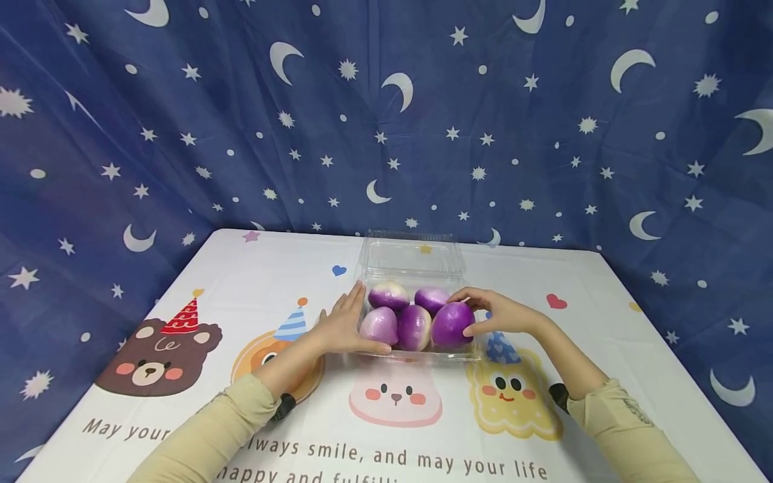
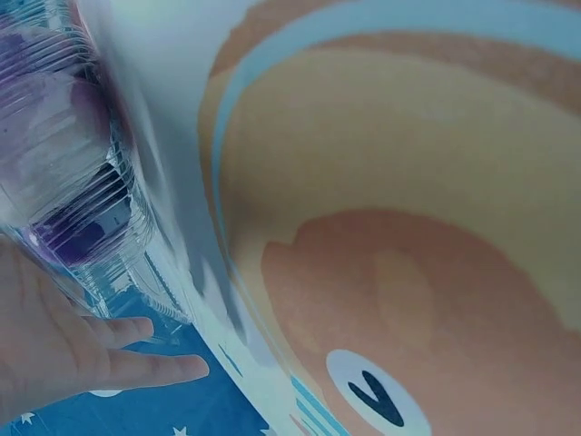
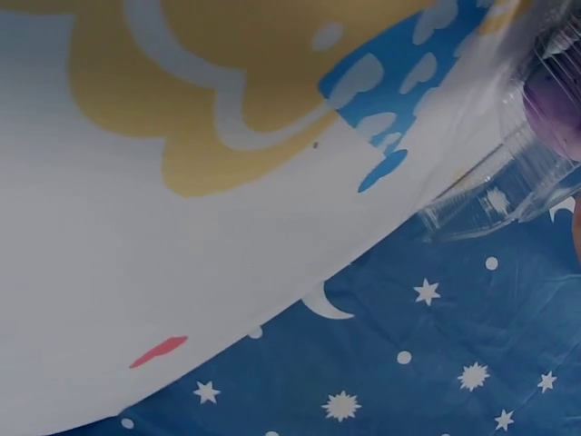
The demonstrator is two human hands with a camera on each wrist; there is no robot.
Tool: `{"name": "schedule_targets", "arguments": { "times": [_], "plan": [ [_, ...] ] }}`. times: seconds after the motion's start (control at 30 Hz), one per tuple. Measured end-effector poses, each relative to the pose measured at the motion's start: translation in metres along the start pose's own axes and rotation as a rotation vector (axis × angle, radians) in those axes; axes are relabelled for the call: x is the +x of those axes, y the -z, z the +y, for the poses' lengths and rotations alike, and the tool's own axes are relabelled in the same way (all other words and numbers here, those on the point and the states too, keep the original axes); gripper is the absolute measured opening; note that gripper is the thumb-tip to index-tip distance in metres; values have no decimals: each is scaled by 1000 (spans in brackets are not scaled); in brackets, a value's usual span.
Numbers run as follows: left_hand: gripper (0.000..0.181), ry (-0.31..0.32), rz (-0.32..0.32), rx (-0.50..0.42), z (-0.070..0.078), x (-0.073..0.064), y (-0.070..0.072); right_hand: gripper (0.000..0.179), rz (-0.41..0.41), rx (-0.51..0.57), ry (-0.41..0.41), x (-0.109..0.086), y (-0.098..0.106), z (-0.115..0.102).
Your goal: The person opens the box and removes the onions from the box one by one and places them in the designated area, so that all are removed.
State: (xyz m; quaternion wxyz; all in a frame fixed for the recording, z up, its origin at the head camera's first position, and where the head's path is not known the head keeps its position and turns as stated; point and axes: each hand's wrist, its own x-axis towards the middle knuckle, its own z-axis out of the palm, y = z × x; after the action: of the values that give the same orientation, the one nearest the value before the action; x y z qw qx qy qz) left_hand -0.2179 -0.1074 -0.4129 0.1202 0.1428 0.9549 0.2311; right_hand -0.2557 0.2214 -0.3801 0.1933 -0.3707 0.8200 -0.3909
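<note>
A clear plastic clamshell box [image 1: 423,356] holds several glossy purple-and-white turnips, its lid [image 1: 410,258] tipped back behind it. My left hand [image 1: 344,329] rests along the box's left side with the fingers extended, and its thumb reaches to the front left, by a pale lilac turnip [image 1: 379,326]. In the left wrist view, those fingers [image 2: 150,368] are straight beside the ribbed wall. At the front right of the box, my right hand [image 1: 492,312] holds a deep purple turnip [image 1: 453,325] between thumb and fingers. The right wrist view catches only the box's corner [image 3: 472,204] and a sliver of hand.
A white tablecloth [image 1: 290,268] with cartoon animals and lettering covers the table. Behind the table's back edge hangs a dark blue curtain [image 1: 338,134] with moons and stars. The open lid reaches close to that back edge.
</note>
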Motion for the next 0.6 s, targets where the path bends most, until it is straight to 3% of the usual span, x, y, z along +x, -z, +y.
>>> {"name": "schedule_targets", "arguments": {
  "times": [0.37, 0.6],
  "plan": [
    [136, 15, -1, -6, 2, 1, 0, 53, 32, 13, 23, -3, -1, -4],
    [136, 26, -13, -7, 3, -1, 2, 49, 108, 53, 48, -6, 0, -4]
  ]
}}
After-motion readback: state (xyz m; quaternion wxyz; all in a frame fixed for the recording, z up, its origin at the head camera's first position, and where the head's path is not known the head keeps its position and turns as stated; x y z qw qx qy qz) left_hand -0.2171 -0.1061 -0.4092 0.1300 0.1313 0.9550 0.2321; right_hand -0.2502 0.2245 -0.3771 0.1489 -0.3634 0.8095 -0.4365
